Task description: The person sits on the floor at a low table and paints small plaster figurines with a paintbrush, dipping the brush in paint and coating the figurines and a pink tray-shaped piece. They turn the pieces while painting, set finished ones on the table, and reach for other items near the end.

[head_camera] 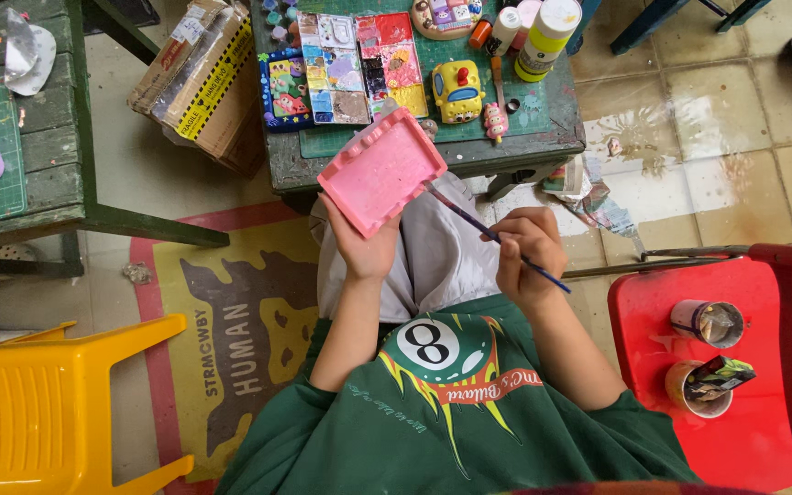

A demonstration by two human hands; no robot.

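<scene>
Pink tray-shaped piece (380,170) held at 12 o'clock above lap, left hand (364,246) clamped on its lower edge. Right hand (526,257) pinching thin paintbrush (488,234), tip at tray's 3 o'clock edge. Judged rigid, light, likely brittle, wet-slick; best gripped by unpainted rim.

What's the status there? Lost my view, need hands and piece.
Left hand holds pink rectangular tray tilted over lap. Right hand grips thin paintbrush, tip at tray's edge. Paint palette on green table beyond; nothing between.
</scene>
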